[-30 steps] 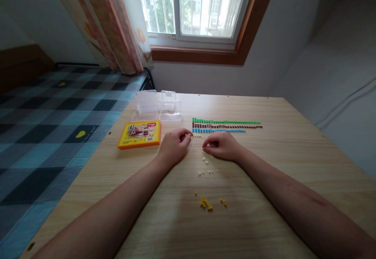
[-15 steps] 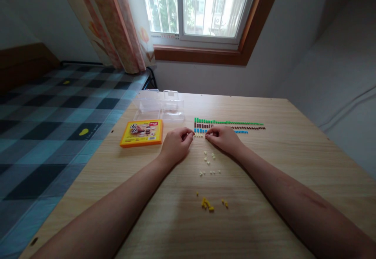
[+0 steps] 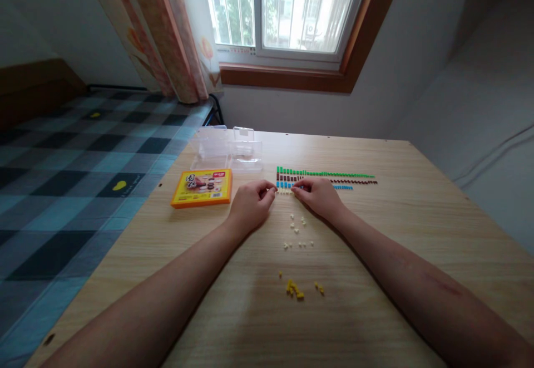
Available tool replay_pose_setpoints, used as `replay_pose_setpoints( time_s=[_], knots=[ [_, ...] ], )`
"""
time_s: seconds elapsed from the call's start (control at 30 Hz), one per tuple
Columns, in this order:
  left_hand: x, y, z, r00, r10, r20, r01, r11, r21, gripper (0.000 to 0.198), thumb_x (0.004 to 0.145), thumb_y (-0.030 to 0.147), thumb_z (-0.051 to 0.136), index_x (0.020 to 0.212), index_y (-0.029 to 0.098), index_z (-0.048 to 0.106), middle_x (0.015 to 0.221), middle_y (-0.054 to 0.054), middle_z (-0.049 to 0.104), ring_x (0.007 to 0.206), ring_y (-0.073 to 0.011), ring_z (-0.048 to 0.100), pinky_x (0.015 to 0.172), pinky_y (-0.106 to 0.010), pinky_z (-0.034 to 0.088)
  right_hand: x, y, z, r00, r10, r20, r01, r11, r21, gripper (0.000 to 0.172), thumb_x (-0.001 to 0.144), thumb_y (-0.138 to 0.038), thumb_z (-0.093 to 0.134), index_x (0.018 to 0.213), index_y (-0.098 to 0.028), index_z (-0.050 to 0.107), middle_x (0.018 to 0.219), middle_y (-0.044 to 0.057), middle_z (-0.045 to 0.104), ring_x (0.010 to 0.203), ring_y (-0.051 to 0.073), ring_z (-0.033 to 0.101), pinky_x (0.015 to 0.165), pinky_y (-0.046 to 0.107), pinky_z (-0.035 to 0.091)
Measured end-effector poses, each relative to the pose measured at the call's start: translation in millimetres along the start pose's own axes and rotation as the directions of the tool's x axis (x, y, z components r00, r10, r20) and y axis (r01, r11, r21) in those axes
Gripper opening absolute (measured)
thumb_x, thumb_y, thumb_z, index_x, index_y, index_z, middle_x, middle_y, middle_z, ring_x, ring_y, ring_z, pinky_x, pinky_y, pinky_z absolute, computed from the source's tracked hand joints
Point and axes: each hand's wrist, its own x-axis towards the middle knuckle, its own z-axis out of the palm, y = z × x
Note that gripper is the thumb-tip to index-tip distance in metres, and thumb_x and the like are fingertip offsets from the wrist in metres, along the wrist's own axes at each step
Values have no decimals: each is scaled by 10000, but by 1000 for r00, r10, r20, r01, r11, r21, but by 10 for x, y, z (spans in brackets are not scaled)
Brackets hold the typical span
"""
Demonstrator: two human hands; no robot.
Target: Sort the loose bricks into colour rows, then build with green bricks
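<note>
My left hand (image 3: 250, 202) rests on the wooden table (image 3: 396, 256), fingers curled, fingertips at the left end of a short row of tiny cream pieces (image 3: 284, 192). My right hand (image 3: 319, 195) is curled in a pinch at the right end of that row; what it pinches is too small to see. Just beyond lie three long rows of tiny pieces: green (image 3: 325, 173), brown (image 3: 354, 181) and blue (image 3: 344, 187). Loose cream pieces (image 3: 297, 231) are scattered nearer me, and a small heap of yellow pieces (image 3: 294, 289) lies closer still.
An orange box (image 3: 202, 187) lies left of my hands, with a clear plastic case (image 3: 227, 155) open behind it. A checked blue bed cover (image 3: 83, 173) lies left of the table. A curtain and window are ahead; a pale wall is on the right.
My right hand has moved up from the loose cream pieces to the short cream row beside my left fingertips. The left hand has hardly moved.
</note>
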Motion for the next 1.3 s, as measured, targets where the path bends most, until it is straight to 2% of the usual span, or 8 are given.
replay_pose_setpoints(
  time_s=[0.43,0.67,0.93,1.07,1.3],
  knots=[
    [-3,-9,9,1000,5,-3,-6,1000,-18,206,882,238,594,874,164,786,704,-25,719,632,-141,591,621,-264,404,-89,-19,10,999,-31,-16,31,999,-35,192,860,-246,650,930,-218,826,728,19,754,646,164,642,645,270,431],
    [-2,-9,5,1000,10,-2,-10,1000,-13,219,890,255,591,887,166,791,743,-32,740,667,-154,617,638,-267,425,-113,-7,19,997,-80,-19,79,996,-42,204,857,-241,644,919,-226,837,814,38,795,689,178,682,679,283,469],
    [-2,-12,12,1000,6,-2,-6,1000,-19,207,885,241,597,885,165,790,757,-36,745,666,-151,615,641,-270,423,-112,39,22,997,-54,-52,54,999,6,223,859,-230,634,951,-213,836,832,47,801,693,178,693,692,287,484],
    [-7,-8,5,1000,0,-3,0,1000,-17,202,882,239,599,878,167,788,719,-27,728,642,-146,600,630,-269,416,-136,54,-16,997,-38,-67,39,999,12,208,849,-212,635,918,-203,831,775,38,785,636,163,662,662,278,467],
    [-5,-19,7,1000,12,-1,-12,1000,-4,209,882,248,590,864,172,784,692,-20,714,617,-140,579,608,-264,402,-171,-6,-54,998,-60,-11,59,995,-75,158,868,-264,672,915,-216,815,697,15,735,607,152,621,631,265,426]
  ],
)
